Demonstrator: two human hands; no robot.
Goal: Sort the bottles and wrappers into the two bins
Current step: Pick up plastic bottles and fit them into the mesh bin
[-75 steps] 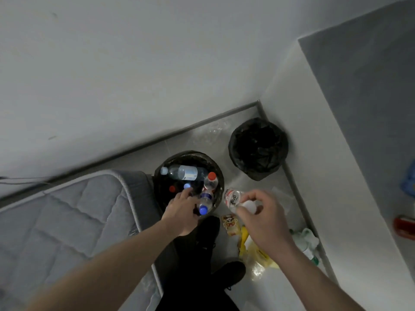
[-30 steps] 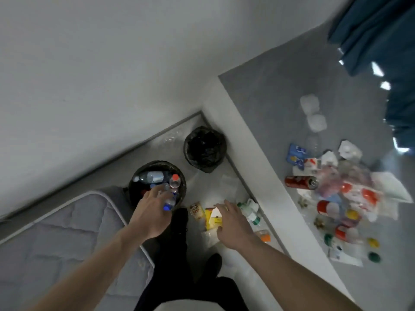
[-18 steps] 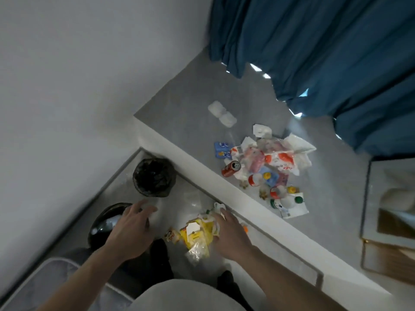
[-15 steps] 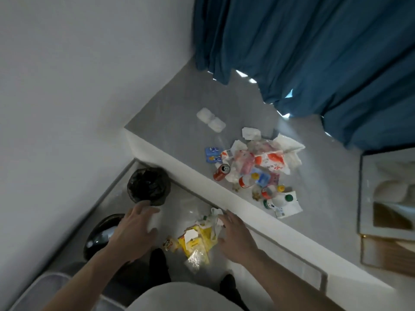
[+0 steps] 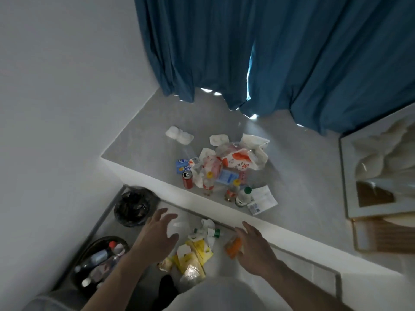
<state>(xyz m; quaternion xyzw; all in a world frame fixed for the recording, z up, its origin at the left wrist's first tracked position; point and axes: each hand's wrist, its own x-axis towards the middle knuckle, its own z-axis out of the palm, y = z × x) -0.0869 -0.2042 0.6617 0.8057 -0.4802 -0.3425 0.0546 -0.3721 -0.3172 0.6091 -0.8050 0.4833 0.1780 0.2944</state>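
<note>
From my remote seat I log the following, all placed against the white ledge [image 5: 224,212] that crosses the view. Left hand [image 5: 157,236]: below the ledge, fingers spread wide and straight, holding nothing, palm down over the lower floor. Right hand [image 5: 253,248]: also below the ledge and close against its edge, fingers extended and loose; an orange wrapper [image 5: 233,246] sits right at its thumb side, but I cannot tell whether the hand touches it. Between the two hands, below the ledge: a heap of yellow wrappers [image 5: 195,254] with a white tag on top and a clear crinkled bag at its near end, and beside the heap toward the ledge a small white bottle with a green cap [image 5: 210,232], lying on its side. Left of the left hand, under the ledge's far end: a bin lined in black plastic [image 5: 132,207], contents not discernible. Nearer me from that: a second black bin [image 5: 98,263] holding several clear plastic bottles, one red-capped. On top of the ledge, on the grey raised floor: a mixed pile [image 5: 224,169] of white and red-printed wrappers, a red can [image 5: 187,180], yellow-capped bottles standing upright, a green-capped white bottle and a blue carton. Behind the pile hangs a blue curtain [image 5: 280,52].
</note>
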